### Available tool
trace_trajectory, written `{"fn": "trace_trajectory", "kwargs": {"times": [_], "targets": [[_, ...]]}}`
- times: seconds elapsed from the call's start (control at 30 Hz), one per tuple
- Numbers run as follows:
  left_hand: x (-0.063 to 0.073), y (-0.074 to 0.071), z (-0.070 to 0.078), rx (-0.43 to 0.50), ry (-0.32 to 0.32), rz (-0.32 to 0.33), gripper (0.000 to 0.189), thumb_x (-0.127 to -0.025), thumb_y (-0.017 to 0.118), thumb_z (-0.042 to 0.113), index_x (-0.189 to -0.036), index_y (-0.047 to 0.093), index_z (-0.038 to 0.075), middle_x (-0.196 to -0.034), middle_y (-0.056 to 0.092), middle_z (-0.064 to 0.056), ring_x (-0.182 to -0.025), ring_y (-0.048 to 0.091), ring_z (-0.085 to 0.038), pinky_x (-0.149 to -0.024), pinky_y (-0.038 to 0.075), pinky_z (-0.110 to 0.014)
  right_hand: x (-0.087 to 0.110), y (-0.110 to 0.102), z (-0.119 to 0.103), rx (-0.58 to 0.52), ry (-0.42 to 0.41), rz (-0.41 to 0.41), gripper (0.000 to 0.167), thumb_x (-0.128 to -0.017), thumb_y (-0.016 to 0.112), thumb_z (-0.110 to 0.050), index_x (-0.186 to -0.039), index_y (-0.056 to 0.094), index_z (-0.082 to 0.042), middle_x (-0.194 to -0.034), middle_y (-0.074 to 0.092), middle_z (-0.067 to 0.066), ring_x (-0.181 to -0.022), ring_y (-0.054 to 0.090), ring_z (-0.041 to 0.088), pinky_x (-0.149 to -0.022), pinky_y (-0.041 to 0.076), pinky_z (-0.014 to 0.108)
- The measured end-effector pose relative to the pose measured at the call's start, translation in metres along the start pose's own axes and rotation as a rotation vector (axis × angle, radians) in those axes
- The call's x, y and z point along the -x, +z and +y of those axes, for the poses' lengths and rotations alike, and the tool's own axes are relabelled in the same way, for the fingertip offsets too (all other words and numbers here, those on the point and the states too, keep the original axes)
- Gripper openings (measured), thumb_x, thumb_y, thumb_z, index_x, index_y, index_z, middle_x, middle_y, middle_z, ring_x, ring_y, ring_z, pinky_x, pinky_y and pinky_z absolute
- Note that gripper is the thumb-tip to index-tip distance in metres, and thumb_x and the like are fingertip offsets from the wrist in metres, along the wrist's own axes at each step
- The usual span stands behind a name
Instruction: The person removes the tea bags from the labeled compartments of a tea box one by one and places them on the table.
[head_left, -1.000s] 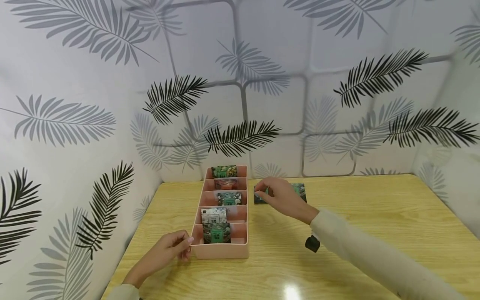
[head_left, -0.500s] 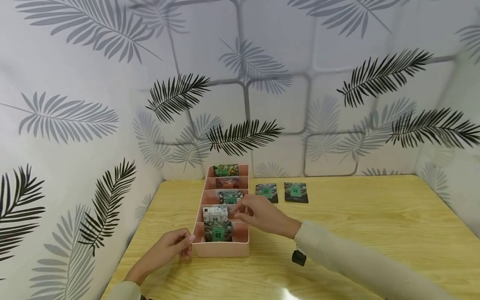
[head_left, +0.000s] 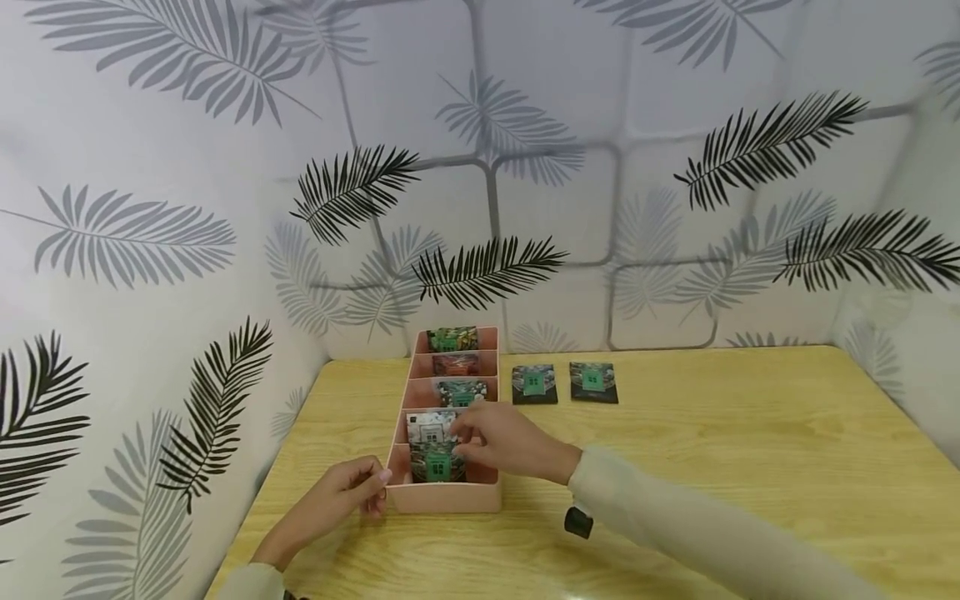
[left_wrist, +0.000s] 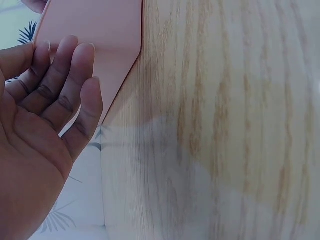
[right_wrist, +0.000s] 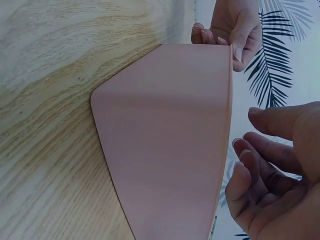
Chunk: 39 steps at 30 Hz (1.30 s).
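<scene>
A pink compartment box (head_left: pixel 444 500) stands on the table, with printed sachets in its sections. My left hand (head_left: pixel 348 492) pinches the rim at its near left corner; the left wrist view shows thumb and index finger meeting there. Over the two nearest compartments hovers my right hand (head_left: pixel 510 437), its thumb and fingers apart in the right wrist view with nothing between them. Close to those fingertips are a whitish sachet (head_left: pixel 424 427) and, in the front section, a dark sachet with a green label (head_left: pixel 429 468). Whether a fingertip touches either one is hidden.
Two dark sachets with green labels, a left one (head_left: pixel 522 397) and a right one (head_left: pixel 603 393), lie right of the box. Farther compartments hold a green sachet (head_left: pixel 452 338), a reddish sachet (head_left: pixel 455 365) and a dark floral sachet (head_left: pixel 457 393). A leaf-patterned wall stands behind the table.
My right hand has come from the sachet on the table right of the box, leftward and nearer, to above the front compartments. My left hand has kept its hold on the corner.
</scene>
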<state>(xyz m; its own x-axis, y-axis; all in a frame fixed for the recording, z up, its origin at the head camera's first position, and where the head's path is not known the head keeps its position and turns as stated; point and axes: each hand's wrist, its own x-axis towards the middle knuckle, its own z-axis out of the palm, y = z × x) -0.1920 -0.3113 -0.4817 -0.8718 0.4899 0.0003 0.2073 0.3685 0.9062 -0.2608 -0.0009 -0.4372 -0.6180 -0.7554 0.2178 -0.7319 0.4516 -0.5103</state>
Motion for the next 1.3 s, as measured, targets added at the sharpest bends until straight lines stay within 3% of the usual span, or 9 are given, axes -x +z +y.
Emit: {"fn": "trace_trajectory", "kwargs": {"times": [0.33, 0.53, 0.67, 0.9, 1.07, 1.3], "targets": [[-0.001, -0.001, -0.001, 0.015, 0.003, -0.005, 0.032, -0.112, 0.047, 0.023, -0.096, 0.059, -0.002, -0.091, 0.066, -0.029, -0.074, 0.065, -0.027, -0.068, 0.058, -0.042, -0.002, 0.006, -0.005, 0.016, -0.005, -0.018, 0.013, -0.098, 0.074, -0.019, -0.107, 0.079, -0.011, -0.100, 0.068, -0.004, -0.080, 0.059, 0.006, -0.072, 0.052, 0.020], [-0.001, -0.002, 0.001, 0.016, 0.001, -0.006, 0.032, -0.112, 0.047, 0.024, -0.096, 0.059, -0.002, -0.091, 0.066, -0.028, -0.074, 0.065, -0.029, -0.068, 0.059, -0.042, -0.003, 0.008, -0.003, 0.019, 0.013, 0.015, 0.018, -0.097, 0.076, -0.020, -0.113, 0.076, -0.012, -0.091, 0.066, -0.007, -0.075, 0.056, 0.003, -0.069, 0.051, 0.020], [-0.001, -0.001, 0.000, 0.028, 0.004, -0.010, 0.032, -0.112, 0.047, 0.023, -0.096, 0.059, -0.002, -0.090, 0.066, -0.028, -0.074, 0.065, -0.031, -0.068, 0.059, -0.042, -0.005, 0.013, 0.001, 0.058, 0.014, 0.025, 0.017, -0.096, 0.077, -0.021, -0.110, 0.078, -0.012, -0.095, 0.067, -0.005, -0.077, 0.057, 0.002, -0.069, 0.051, 0.019], [0.000, -0.001, 0.002, 0.027, -0.004, -0.013, 0.033, -0.112, 0.047, 0.024, -0.095, 0.059, -0.002, -0.091, 0.066, -0.027, -0.074, 0.065, -0.034, -0.068, 0.059, -0.044, -0.004, 0.019, 0.000, 0.109, -0.003, 0.039, 0.005, -0.095, 0.078, -0.020, -0.100, 0.077, -0.019, -0.093, 0.064, -0.010, -0.077, 0.054, 0.003, -0.069, 0.049, 0.020], [-0.001, -0.001, 0.002, 0.019, 0.003, -0.012, 0.033, -0.112, 0.047, 0.024, -0.096, 0.059, -0.003, -0.090, 0.066, -0.028, -0.074, 0.065, -0.035, -0.067, 0.059, -0.044, -0.002, 0.019, -0.002, 0.083, -0.008, 0.032, 0.003, -0.096, 0.076, -0.020, -0.094, 0.074, -0.022, -0.088, 0.064, -0.014, -0.074, 0.054, 0.000, -0.066, 0.047, 0.018], [-0.001, 0.000, 0.001, 0.030, 0.000, -0.015, 0.033, -0.112, 0.047, 0.024, -0.098, 0.059, -0.004, -0.091, 0.065, -0.030, -0.075, 0.066, -0.030, -0.068, 0.059, -0.043, 0.003, 0.019, -0.006, 0.036, -0.013, 0.007, 0.005, -0.097, 0.076, -0.021, -0.097, 0.078, -0.016, -0.082, 0.071, -0.012, -0.067, 0.057, -0.006, -0.064, 0.050, 0.015]]}}
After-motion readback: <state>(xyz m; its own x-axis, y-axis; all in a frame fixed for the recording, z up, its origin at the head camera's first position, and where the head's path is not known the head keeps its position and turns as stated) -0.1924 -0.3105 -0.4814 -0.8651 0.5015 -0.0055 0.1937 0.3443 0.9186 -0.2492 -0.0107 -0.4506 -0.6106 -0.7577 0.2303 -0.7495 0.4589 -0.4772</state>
